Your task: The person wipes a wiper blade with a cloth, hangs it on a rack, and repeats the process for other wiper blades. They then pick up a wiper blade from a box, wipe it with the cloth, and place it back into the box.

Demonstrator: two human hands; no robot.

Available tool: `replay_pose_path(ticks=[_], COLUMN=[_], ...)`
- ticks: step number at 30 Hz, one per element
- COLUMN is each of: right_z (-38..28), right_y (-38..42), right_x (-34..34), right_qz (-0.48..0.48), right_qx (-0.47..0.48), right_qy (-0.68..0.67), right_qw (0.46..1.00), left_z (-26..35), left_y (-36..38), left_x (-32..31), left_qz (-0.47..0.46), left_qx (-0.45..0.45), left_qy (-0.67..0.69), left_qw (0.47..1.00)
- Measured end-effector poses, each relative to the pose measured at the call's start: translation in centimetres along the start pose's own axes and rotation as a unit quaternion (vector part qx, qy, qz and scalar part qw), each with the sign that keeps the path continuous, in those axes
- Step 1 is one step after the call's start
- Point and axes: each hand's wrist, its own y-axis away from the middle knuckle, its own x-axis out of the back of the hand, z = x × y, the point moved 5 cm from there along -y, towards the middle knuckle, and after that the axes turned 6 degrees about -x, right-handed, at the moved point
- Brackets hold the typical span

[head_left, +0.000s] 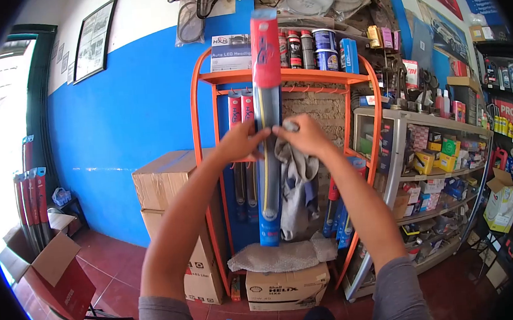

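Observation:
A long wiper blade package [268, 108], red at the top and blue at the bottom, stands upright in front of me, with a yellowish strip showing through its clear front. My left hand [243, 142] is closed on its left edge near the middle. On the other side, my right hand [303, 134] is closed around a bunched grey cloth [299, 187], its thumb against the package's right edge. The cloth hangs down beside the package. Behind my left hand, similar packages [241, 107] hang from the orange rack [298, 75].
Cans, tubs and an LED headlight box [230, 52] stand on the rack's top. Bubble wrap [281, 257] lies over a Shell Helix carton [288, 287] below. Cartons [169, 181] are stacked left, a glass display case [407, 149] stands right, and an open box [56, 269] holds more packages.

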Motion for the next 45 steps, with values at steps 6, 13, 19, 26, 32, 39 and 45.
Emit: replay_pose_path(ticks=[6, 13, 19, 26, 32, 39, 45], right_z=[-7.6, -12.5, -4.8, 5.1, 14.2, 21.7, 20.2], right_y=[-8.9, -13.2, -14.1, -14.0, -13.1, -11.4, -13.6], right_x=[9.8, 15.1, 11.2, 4.7, -1.4, -6.7, -5.8], right_qz=[0.154, 0.155, 0.235, 0.247, 0.138, -0.011, 0.016], right_qx=[0.172, 0.194, 0.239, 0.222, 0.062, -0.014, 0.038], right_qy=[0.041, 0.12, 0.117, 0.077, 0.079, 0.095, -0.05], right_qw=[0.972, 0.961, 0.935, 0.94, 0.985, 0.995, 0.998], left_z=[11.6, 15.0, 7.9, -3.0, -8.8, -13.1, -19.6], left_y=[-6.7, -12.0, -14.2, -16.9, -17.4, -18.2, -19.6], left_x=[7.9, 11.0, 6.1, 1.0, -2.2, -5.0, -7.8], left_qz=[0.035, 0.178, 0.21, 0.14, 0.079, 0.063, 0.046], left_qx=[-0.079, -0.212, -0.221, -0.147, -0.069, -0.106, -0.033], left_qy=[-0.04, -0.155, -0.13, -0.045, -0.003, 0.003, -0.049], left_qw=[0.995, 0.948, 0.943, 0.978, 0.994, 0.992, 0.997])
